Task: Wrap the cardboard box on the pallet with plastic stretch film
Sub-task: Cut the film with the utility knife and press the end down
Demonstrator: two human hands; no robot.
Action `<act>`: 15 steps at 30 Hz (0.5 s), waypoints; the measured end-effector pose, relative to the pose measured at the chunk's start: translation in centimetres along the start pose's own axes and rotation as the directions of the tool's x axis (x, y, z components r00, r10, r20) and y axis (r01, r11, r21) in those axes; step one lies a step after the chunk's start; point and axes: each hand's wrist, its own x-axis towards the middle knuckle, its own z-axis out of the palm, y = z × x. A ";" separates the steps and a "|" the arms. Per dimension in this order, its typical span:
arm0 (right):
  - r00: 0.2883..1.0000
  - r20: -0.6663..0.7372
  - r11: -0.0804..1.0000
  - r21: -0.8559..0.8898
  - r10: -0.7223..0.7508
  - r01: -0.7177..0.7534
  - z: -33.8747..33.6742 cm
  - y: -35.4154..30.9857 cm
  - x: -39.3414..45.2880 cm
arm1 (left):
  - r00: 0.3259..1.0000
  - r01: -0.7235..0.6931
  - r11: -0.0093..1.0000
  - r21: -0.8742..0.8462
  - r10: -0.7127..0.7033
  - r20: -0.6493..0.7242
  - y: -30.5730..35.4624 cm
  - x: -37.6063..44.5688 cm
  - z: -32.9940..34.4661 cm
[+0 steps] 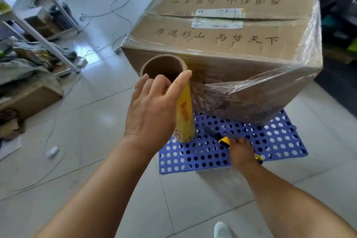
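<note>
Our left hand (152,110) is wrapped around the upper part of the stretch film roll (184,114), fingers curled over the rim of its open cardboard core, thumb pressed along the yellowish side. The roll stands nearly upright, and a sheet of film runs from it, just beyond our thumb, onto the near face of the cardboard box (228,44), where it bunches in wrinkles. Film already clings around the box's sides and corners. The box sits ahead of and to the right of that hand, on the far part of the blue perforated pallet (274,141).

Our right hand (241,150) is lower, down on the pallet's near part, closed around a yellow and black utility knife (225,141), whose tip points toward the foot of the roll. Beneath both hands lies the tiled floor (108,141), with a loose cable (58,121) trailing to the left of our left forearm.
</note>
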 end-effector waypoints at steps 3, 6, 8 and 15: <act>0.998 0.049 0.992 0.116 0.048 -0.053 -0.1 0.3 -1.9 | 1.000 -0.010 1.000 0.019 0.010 0.020 0.7 0.2 -0.4; 0.996 0.081 0.962 0.269 0.031 -0.052 -0.2 1.1 -4.1 | 0.996 0.020 1.000 -0.019 -0.019 0.082 1.2 1.0 -1.1; 0.995 0.083 0.924 0.375 0.047 -0.075 -0.5 1.5 -5.8 | 0.993 0.036 0.999 -0.038 -0.032 0.111 1.5 1.5 -1.5; 0.994 -0.099 0.872 0.489 0.044 0.010 -3.6 1.5 -11.3 | 0.975 -0.157 0.984 0.084 0.141 0.173 2.6 3.1 -1.6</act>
